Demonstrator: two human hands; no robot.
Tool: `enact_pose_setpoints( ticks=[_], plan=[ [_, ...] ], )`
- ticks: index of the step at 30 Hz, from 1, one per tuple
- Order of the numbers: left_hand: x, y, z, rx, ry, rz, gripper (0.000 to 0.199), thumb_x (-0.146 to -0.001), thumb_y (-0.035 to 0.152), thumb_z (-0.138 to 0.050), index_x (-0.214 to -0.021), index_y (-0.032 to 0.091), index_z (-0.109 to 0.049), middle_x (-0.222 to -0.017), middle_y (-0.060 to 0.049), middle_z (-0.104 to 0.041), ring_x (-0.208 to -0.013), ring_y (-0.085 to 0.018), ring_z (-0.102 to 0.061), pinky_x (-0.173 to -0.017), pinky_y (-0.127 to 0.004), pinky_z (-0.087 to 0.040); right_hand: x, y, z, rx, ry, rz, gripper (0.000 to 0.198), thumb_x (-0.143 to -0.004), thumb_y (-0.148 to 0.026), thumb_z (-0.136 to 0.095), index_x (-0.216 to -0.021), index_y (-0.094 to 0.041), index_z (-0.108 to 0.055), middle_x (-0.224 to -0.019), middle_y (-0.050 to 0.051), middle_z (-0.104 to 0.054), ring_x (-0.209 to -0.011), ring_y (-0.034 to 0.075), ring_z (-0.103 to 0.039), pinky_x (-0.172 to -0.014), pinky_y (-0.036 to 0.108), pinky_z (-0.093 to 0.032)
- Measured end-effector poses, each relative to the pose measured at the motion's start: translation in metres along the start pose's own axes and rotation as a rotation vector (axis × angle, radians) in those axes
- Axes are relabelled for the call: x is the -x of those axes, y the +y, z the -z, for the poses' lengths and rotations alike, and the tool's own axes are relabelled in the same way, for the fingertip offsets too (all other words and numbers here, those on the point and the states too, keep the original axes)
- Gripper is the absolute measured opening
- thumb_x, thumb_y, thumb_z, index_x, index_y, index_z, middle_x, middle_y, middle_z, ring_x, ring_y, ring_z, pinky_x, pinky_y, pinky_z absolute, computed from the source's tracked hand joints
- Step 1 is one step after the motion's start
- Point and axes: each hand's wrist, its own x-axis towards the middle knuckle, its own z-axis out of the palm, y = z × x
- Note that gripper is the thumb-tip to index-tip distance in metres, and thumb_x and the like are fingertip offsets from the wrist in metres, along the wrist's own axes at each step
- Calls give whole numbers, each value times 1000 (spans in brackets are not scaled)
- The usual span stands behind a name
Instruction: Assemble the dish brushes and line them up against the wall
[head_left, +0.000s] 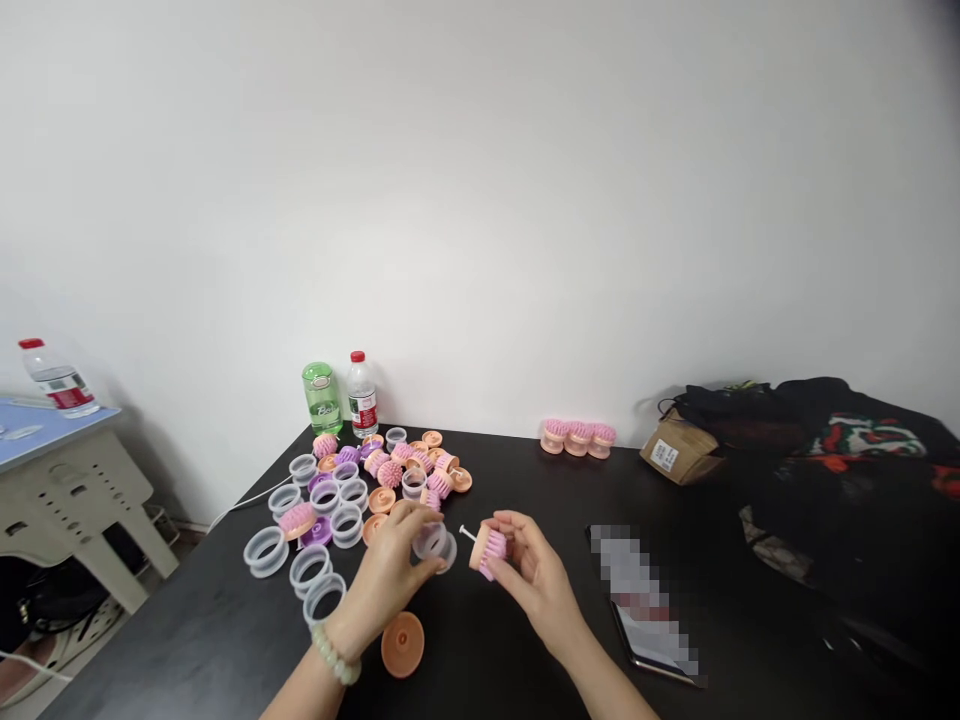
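Observation:
Between the thumb and fingers of my left hand (399,558) is a clear plastic ring (436,548), tilted on its side. My right hand (534,580) pinches a pink bristle brush head (489,550) with an orange base; a thin white stem (466,533) sticks out of it toward the ring. Ring and stem are a small gap apart. Below my left hand an orange round cap (403,644) lies on the black table. More clear rings (310,568), orange caps (382,500), purple caps (316,531) and pink brush heads (389,473) are spread to the left.
Three assembled pink brushes (577,438) stand in a row near the wall. A green cup (322,398) and a water bottle (362,395) are at the back left. On the right lie a phone (645,605), a brown paper bag (679,448) and dark cloth (847,520).

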Motion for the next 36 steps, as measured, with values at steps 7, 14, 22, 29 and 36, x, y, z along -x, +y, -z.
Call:
enact_pose_setpoints(
  ticks=[7, 14, 22, 29, 36],
  plan=[
    [-13, 16, -18, -6, -19, -3, 62, -65, -5, -70, -119, 25, -61, -116, -7, -65, -110, -28, -62, -95, -45, -51, 1, -3, 3, -18, -33, 134, 33, -86, -34, -65, -115, -22, -57, -115, 13, -65, -104, 27, -66, -86, 39, -57],
    [-8, 5, -43, 120, -51, -146, 69, -65, -9, -64, -123, 26, -51, -123, -7, -63, -113, -26, -61, -97, -43, -50, -2, 8, -1, 234, -30, 152, 39, -77, -14, -62, -115, -21, -57, -114, 11, -68, -108, 27, -68, -92, 41, -56],
    [-4, -10, -35, 507, -2, 15, 49, -67, 33, -88, -106, 21, -59, -104, -5, -67, -96, -25, -64, -84, -36, -51, 6, -7, -4, 413, -57, 339, 36, -82, -13, -60, -117, -23, -58, -118, 10, -66, -104, 23, -67, -85, 34, -58],
    [-1, -4, -29, 561, -67, 1, 52, -67, 52, -84, -106, 22, -67, -100, -5, -68, -90, -23, -61, -78, -30, -45, 13, -21, -1, 505, -60, 520, 37, -87, -14, -58, -122, -24, -57, -123, 10, -65, -114, 25, -62, -95, 38, -53],
    [3, -4, -38, 783, -96, 64, 54, -64, 51, -86, -105, 20, -66, -95, -4, -65, -82, -19, -57, -71, -27, -44, 12, -25, 1, 510, -95, 555, 41, -89, -14, -56, -128, -24, -56, -124, 10, -66, -114, 25, -61, -97, 40, -53]
  ],
)
